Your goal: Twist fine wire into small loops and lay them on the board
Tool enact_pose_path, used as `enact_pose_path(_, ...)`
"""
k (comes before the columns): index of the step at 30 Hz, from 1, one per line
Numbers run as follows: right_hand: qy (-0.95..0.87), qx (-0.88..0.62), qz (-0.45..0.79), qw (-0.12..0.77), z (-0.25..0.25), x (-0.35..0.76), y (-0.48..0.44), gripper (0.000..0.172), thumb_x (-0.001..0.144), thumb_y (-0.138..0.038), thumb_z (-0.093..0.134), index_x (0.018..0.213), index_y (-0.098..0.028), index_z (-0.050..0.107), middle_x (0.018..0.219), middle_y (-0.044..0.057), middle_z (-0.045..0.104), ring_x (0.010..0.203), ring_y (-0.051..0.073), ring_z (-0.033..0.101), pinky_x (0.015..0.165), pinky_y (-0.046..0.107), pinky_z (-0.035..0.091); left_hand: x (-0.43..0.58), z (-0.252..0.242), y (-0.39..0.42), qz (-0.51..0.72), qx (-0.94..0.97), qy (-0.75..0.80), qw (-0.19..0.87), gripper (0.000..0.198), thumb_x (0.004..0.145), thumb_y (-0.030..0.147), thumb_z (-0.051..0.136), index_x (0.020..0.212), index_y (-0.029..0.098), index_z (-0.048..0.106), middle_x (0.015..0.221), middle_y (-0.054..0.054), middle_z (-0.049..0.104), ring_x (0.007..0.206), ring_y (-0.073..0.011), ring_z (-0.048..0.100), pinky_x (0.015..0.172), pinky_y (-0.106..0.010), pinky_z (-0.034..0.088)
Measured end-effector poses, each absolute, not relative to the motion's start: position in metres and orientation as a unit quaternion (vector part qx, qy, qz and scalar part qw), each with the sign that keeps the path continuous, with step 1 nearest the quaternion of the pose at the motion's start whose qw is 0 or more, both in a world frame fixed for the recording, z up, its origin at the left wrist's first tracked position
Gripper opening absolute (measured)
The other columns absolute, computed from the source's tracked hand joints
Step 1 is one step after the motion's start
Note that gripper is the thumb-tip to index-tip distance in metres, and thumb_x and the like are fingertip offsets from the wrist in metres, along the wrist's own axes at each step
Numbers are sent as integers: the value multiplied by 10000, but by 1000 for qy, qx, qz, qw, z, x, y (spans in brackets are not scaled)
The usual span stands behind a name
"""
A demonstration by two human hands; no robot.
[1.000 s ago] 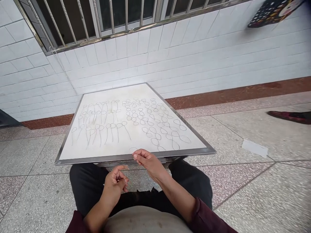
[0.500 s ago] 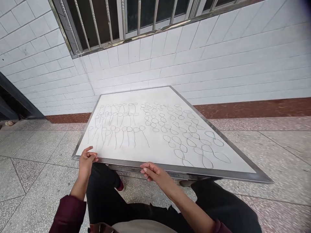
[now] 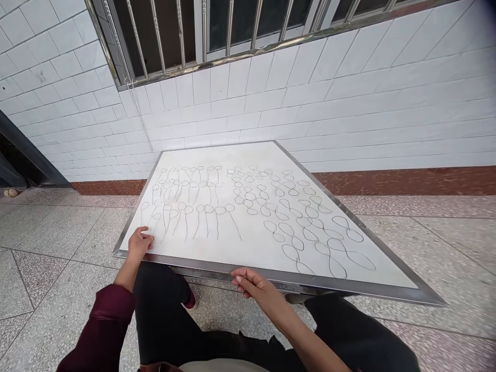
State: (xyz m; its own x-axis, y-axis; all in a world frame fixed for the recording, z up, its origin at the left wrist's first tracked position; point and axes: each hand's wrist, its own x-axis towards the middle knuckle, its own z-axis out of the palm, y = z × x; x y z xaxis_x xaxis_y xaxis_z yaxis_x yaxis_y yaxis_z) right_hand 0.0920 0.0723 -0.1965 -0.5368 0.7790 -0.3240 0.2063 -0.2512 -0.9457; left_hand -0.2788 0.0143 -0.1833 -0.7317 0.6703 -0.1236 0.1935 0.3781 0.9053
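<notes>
A white-topped table [image 3: 217, 250] with a grey metal rim carries several rows of thin, dark looped wires. Over its near left corner is my left hand [image 3: 138, 245], thumb and fingers drawn together at the tail of a single-loop wire [image 3: 156, 216]; the contact is very small in view. My right hand [image 3: 253, 285] hovers at the near rim, its thumb pressed to its fingertips; whatever lies between them is too small to make out. Single loops with long tails [image 3: 205, 208] fill the left side. Double-loop, figure-eight wires [image 3: 329, 253] are spread over the right side.
Beyond the table stands a white tiled wall [image 3: 240, 111] with a barred window [image 3: 228, 31] and a red-brown skirting strip [image 3: 406, 183]. Speckled stone floor [image 3: 46, 289] surrounds the table. My legs [image 3: 166, 310] are close under its near edge.
My left hand has shifted slightly up and left over the tabletop, and the wire loop by it sits a little differently. My right hand keeps its pinch near the rim. The view has tilted slightly.
</notes>
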Motion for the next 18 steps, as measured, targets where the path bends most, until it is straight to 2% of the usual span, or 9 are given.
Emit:
enact_pose_path(14, -565, -413, 678, 224, -206, 96, 73, 361, 759, -534, 623, 921, -214, 657, 812, 40, 635, 702, 172, 535, 653, 306, 430, -282, -178, 16, 356, 363, 846, 159, 460, 768, 167, 569, 1227, 187, 546, 840, -11, 685, 577, -133, 634, 698, -281, 504)
enact_pose_path(18, -565, -412, 678, 227, -209, 97, 73, 362, 747, -541, 632, 910, -218, 658, 813, 43, 639, 700, 176, 538, 646, 312, 432, -284, -178, 14, 337, 379, 850, 143, 455, 762, 177, 582, 1216, 199, 563, 846, -15, 697, 649, -157, 646, 704, -286, 488)
